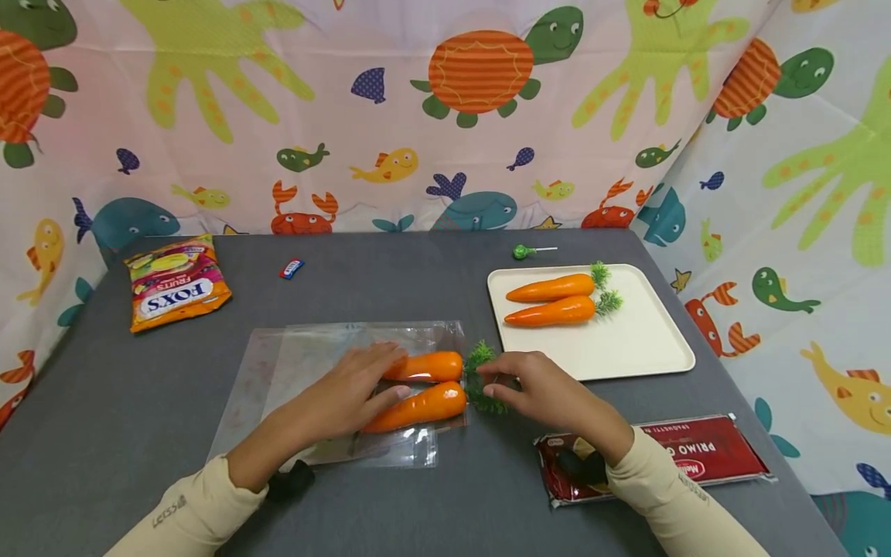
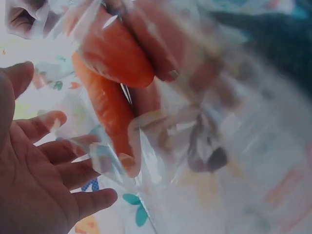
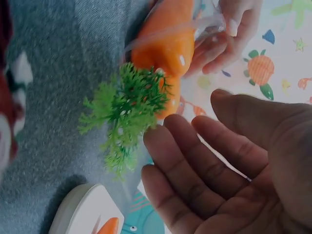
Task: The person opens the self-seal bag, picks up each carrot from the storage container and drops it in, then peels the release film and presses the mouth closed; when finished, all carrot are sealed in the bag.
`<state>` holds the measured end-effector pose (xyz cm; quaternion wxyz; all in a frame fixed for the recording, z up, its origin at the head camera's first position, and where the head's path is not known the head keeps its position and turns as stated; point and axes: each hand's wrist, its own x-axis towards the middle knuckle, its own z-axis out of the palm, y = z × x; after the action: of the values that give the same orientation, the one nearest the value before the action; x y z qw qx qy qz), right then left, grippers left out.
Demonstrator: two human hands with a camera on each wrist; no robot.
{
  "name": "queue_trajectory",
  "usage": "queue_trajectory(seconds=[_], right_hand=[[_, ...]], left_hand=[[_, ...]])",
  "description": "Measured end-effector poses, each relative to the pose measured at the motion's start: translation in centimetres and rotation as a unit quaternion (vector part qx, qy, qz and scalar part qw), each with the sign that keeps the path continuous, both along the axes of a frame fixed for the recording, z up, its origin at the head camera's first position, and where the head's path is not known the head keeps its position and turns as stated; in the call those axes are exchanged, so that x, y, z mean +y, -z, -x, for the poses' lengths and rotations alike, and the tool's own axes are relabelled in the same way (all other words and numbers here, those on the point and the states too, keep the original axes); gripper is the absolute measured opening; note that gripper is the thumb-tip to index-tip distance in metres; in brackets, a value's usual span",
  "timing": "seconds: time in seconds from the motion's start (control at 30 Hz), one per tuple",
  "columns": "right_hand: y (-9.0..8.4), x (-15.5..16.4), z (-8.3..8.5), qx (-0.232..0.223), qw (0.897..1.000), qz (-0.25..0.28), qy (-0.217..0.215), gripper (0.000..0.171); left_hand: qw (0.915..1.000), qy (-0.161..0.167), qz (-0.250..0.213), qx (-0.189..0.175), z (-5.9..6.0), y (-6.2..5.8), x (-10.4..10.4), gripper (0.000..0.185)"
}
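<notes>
Two carrots (image 1: pixel 423 387) inside a clear bag (image 1: pixel 334 387) near the middle of the gray surface (image 1: pixel 418 503), side by side, long axes running left to right, green tops (image 1: pixel 480 377) sticking out of the bag mouth toward the right, tips pointing left. Left hand (image 1: pixel 348 394) laid flat on bag and carrots, fingers straight. Right hand (image 1: pixel 536 387) relaxed, fingertips touching the greens.

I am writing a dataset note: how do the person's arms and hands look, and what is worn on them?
Both arms wear long cream sleeves. The left sleeve has small grey lettering near the cuff, and so does the right sleeve. The left hand and right hand are bare, with no gloves.
</notes>
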<state>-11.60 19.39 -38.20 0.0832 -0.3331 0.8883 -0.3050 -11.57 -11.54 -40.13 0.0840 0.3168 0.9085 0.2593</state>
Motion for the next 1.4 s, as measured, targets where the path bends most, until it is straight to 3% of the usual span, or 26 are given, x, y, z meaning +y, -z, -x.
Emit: queue_trajectory(seconds=[0.13, 0.33, 0.57, 0.73, 0.87, 0.97, 1.03, 1.1, 1.2, 1.3, 1.4], right_hand=[[-0.1, -0.1, -0.8, 0.001, 1.0, -0.003, 0.026, 0.026], [0.1, -0.3, -2.7, -0.004, 0.998, 0.012, 0.067, 0.023], [0.7, -0.9, -5.1, -0.03, 0.993, -0.013, 0.117, 0.013], [1.1, -1.0, -5.7, -0.086, 0.99, -0.008, 0.112, 0.013], [1.4, -0.7, -5.6, -0.172, 0.981, 0.025, 0.092, 0.021], [1.8, -0.8, -5.4, -0.252, 0.962, 0.059, 0.085, 0.024], [2.1, -0.9, -5.2, -0.306, 0.944, 0.087, 0.086, 0.028], [2.4, -1.0, -5.1, -0.359, 0.921, 0.121, 0.091, 0.032], [2.7, -1.2, -4.9, -0.433, 0.878, 0.174, 0.107, 0.041], [2.8, -1.3, -4.8, -0.484, 0.84, 0.213, 0.125, 0.049], [2.8, -1.6, -4.8, -0.513, 0.815, 0.23, 0.136, 0.05]], left_hand=[[1.0, 0.003, 0.005, 0.004, 0.6, -0.5, 0.0, 0.069], [0.9994, 0.017, -0.018, 0.025, 2.5, -2.0, 0.4, 0.051], [0.9988, 0.024, -0.038, -0.021, 6.2, -2.6, 1.4, 0.044], [0.9974, 0.018, -0.027, -0.064, 8.9, -2.1, 2.6, 0.045], [0.9954, 0.012, -0.001, -0.095, 10.2, -1.3, 4.0, 0.045], [0.994, 0.015, 0.013, -0.108, 10.9, -0.7, 4.9, 0.046], [0.9938, 0.022, 0.016, -0.108, 11.3, -0.3, 5.3, 0.045], [0.9939, 0.028, 0.015, -0.106, 11.5, 0.1, 5.7, 0.044], [0.9937, 0.041, 0.011, -0.104, 11.8, 0.4, 5.9, 0.042], [0.9938, 0.047, 0.003, -0.101, 11.9, 0.5, 6.1, 0.041], [0.994, 0.042, -0.009, -0.1, 11.9, 0.3, 6.0, 0.039]])
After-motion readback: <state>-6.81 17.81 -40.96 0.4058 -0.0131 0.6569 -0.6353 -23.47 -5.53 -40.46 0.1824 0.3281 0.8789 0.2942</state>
